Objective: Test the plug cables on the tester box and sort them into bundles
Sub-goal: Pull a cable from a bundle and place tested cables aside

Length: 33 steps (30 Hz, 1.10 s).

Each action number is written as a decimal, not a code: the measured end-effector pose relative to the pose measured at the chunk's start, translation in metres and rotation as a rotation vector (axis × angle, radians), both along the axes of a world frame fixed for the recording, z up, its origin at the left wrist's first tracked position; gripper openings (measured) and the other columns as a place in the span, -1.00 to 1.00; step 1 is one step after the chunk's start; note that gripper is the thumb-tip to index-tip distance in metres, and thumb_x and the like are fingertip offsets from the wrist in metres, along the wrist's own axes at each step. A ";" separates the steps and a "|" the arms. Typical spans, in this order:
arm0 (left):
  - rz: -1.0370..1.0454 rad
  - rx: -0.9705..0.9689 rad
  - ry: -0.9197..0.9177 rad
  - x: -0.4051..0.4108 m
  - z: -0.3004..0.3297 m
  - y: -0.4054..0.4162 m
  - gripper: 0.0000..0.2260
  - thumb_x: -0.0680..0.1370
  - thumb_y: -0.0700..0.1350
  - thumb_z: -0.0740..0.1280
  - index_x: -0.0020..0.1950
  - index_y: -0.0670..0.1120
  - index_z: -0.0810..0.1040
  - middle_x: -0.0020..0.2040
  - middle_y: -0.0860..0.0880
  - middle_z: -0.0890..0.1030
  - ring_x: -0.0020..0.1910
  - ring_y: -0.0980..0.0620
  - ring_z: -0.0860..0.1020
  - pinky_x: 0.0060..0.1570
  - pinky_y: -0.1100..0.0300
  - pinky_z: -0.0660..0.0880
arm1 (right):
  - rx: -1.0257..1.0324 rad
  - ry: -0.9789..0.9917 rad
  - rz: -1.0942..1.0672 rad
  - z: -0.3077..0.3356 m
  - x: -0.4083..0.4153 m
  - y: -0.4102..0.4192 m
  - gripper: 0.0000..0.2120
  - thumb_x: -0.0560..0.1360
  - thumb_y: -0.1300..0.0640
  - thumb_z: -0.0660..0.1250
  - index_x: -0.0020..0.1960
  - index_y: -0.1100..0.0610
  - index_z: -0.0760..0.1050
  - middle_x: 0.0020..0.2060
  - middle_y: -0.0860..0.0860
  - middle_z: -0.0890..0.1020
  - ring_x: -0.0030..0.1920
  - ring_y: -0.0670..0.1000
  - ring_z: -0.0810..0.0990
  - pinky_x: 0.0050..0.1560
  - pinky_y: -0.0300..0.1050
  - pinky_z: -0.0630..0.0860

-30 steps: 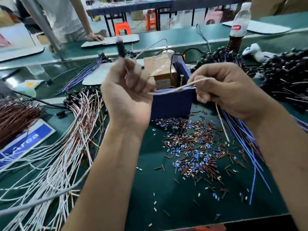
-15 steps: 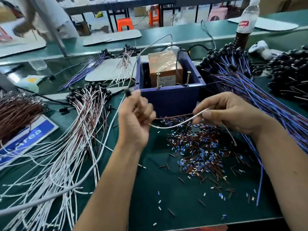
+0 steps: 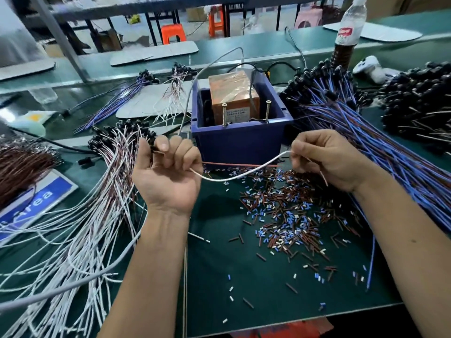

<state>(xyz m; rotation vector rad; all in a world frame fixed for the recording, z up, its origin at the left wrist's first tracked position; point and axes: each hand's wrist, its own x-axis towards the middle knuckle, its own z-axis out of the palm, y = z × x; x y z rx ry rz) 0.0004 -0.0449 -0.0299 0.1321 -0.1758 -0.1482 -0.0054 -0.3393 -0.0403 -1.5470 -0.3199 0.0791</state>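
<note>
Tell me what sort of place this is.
Likely a cable assembly workshop: piles of plug cables on a green workbench, a blue tester box, and scattered wire trimmings.

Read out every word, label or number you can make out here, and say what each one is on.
"area": white letters on the blue and white sign at the left of the green table; any letters before it are hidden.
Red label on the clear plastic bottle: too blurred to read.
White sticker on the orange taped box in the blue bin: too small.

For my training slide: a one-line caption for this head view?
Both hands, left and right, hold one white-and-brown plug cable before the blue tester box.
</note>
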 end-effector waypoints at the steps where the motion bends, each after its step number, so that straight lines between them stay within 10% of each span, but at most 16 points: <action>1: 0.019 0.002 0.005 0.000 0.001 0.002 -0.70 0.60 -0.01 0.23 -0.27 -0.12 0.33 -0.41 0.05 0.14 -0.44 0.10 0.10 -0.44 0.24 0.13 | -0.032 0.010 -0.009 0.000 0.000 0.001 -0.80 0.46 0.01 0.51 -0.20 0.13 0.62 -0.38 0.12 0.62 -0.47 -0.02 0.40 -0.46 -0.38 0.34; 7: 0.077 0.136 0.003 -0.001 0.001 0.003 -0.64 0.55 -0.01 0.28 -0.39 -0.11 0.30 -0.45 0.05 0.11 -0.47 0.10 0.08 -0.47 0.24 0.07 | -0.182 0.032 0.067 0.004 -0.007 0.017 -0.63 0.64 -0.10 0.24 0.09 0.14 0.68 -0.50 0.12 0.54 -0.59 -0.05 0.28 -0.57 -0.33 0.22; 12: 0.131 0.303 -0.042 -0.001 0.003 0.000 -0.63 0.53 -0.04 0.28 -0.44 -0.10 0.31 -0.47 0.05 0.10 -0.48 0.10 0.08 -0.47 0.22 0.09 | -0.180 0.080 0.219 0.003 -0.010 0.028 -0.59 0.70 -0.14 0.16 0.22 0.08 0.68 -0.59 0.06 0.40 -0.64 -0.06 0.23 -0.50 0.13 0.16; 18: 0.210 0.343 -0.042 0.000 0.005 0.002 -0.57 0.64 -0.07 0.14 -0.45 -0.09 0.31 -0.48 0.05 0.10 -0.47 0.10 0.07 -0.46 0.21 0.11 | -0.244 0.112 0.333 0.004 -0.010 0.029 -0.48 0.58 -0.35 0.28 0.18 0.07 0.69 -0.49 0.06 0.53 -0.59 -0.12 0.29 -0.52 -0.28 0.20; 27: 0.213 0.361 -0.011 -0.003 0.007 -0.001 -0.61 0.63 -0.09 0.14 -0.42 -0.09 0.27 -0.45 0.04 0.07 -0.45 0.10 0.05 -0.44 0.21 0.07 | -0.162 0.007 0.149 0.005 -0.011 0.033 -0.79 0.59 0.08 0.37 -0.03 0.21 0.68 -0.42 0.07 0.58 -0.50 -0.17 0.48 -0.51 -0.42 0.29; 33: 0.247 0.913 -0.347 -0.010 0.006 -0.022 -0.74 0.50 -0.15 0.28 -0.39 -0.01 0.38 -0.48 0.09 0.24 -0.53 0.12 0.14 -0.49 0.29 0.14 | -0.188 -0.087 -0.006 0.008 -0.010 0.033 -0.77 0.67 0.09 0.30 -0.06 0.11 0.68 -0.40 0.22 0.34 -0.40 0.00 0.29 -0.39 -0.17 0.19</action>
